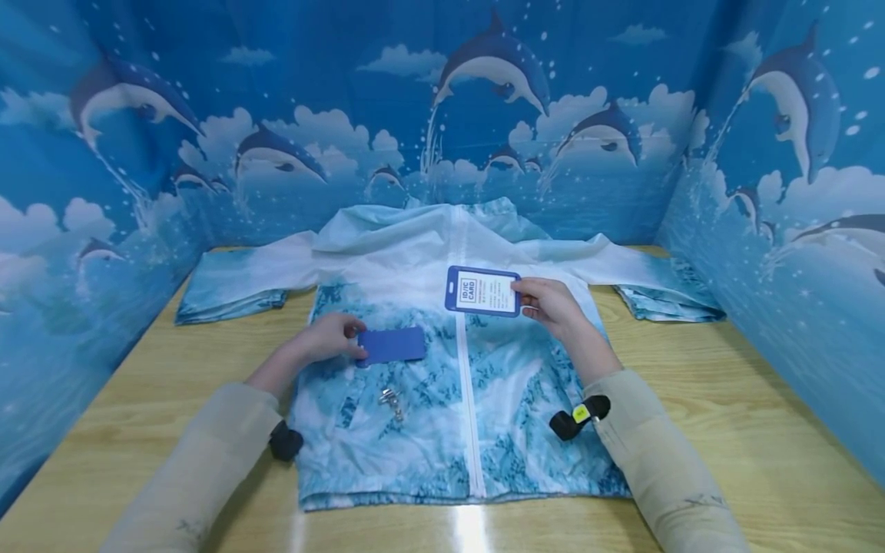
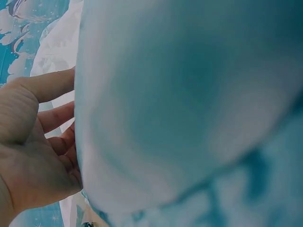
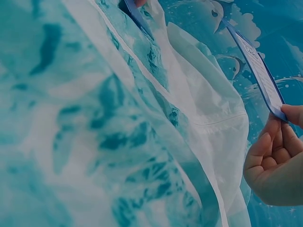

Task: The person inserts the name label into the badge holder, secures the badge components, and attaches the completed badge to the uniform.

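Note:
My right hand [image 1: 549, 301] pinches the right end of a blue-framed ID card holder [image 1: 484, 292], raised over the upper part of a jacket, with its printed "ID/IC CARD" side in sight. In the right wrist view that card holder [image 3: 258, 71] appears nearly edge-on between thumb and fingers. Between the thumb and fingers of my left hand [image 1: 325, 338] is the left end of a plain blue rectangular panel [image 1: 392, 346], over the jacket's left half. In the left wrist view, jacket fabric hides the fingertips of the left hand [image 2: 38, 146]. A small silver metal clip [image 1: 391, 401] lies below the panel.
The white and teal zip jacket [image 1: 415, 461] is spread on a wooden table [image 1: 733, 415], its white zipper [image 1: 469, 430] running down the middle. Both sleeves stretch sideways with folded ends. Dolphin-print curtains [image 1: 387, 100] close in the back and sides.

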A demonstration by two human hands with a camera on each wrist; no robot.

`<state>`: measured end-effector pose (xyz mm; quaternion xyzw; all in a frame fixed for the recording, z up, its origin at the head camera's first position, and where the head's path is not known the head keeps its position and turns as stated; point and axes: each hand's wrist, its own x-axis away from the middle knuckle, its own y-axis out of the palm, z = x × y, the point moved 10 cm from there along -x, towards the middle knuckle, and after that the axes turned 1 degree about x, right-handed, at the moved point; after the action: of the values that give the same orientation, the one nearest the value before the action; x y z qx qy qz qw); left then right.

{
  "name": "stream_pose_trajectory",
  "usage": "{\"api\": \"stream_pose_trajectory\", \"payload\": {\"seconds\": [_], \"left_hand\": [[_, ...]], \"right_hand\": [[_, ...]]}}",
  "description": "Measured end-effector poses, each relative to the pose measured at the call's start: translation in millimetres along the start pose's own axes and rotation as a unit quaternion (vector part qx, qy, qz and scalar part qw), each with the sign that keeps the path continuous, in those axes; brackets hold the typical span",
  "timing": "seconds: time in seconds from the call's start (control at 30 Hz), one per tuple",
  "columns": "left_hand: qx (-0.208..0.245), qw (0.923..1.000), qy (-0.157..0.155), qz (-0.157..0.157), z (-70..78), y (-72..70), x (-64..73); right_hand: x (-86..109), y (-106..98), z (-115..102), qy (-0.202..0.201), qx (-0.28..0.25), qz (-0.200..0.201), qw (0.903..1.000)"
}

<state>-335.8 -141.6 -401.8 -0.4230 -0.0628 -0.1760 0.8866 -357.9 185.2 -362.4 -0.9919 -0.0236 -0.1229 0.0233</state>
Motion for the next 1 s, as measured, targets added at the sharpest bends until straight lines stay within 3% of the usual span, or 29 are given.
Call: {"api": "stream_pose_trajectory", "payload": {"seconds": [0.23, 0.6, 0.77, 1.0], "left_hand": [[-0.012, 0.9999, -0.005, 0.008, -0.4, 0.3, -1.8], [0.003, 0.9993, -0.001, 0.037, -4.6, -7.4, -2.2], [0.013, 0.9984, 0.017, 0.052, -2.0, -13.7, -0.8], [0.053, 0.9948, 0.014, 0.086, -4.8, -25.9, 3.1]], "right_hand": [[-0.1, -0.1, 0.1, -0.002, 0.005, 0.001, 1.0000], [0.5, 0.5, 0.4, 0.000, 0.002, 0.002, 1.0000], [0.9, 0.9, 0.6, -0.001, -0.001, -0.001, 1.0000], [-0.6, -1.0, 1.6, 0.003, 0.000, 0.005, 1.0000]]}}
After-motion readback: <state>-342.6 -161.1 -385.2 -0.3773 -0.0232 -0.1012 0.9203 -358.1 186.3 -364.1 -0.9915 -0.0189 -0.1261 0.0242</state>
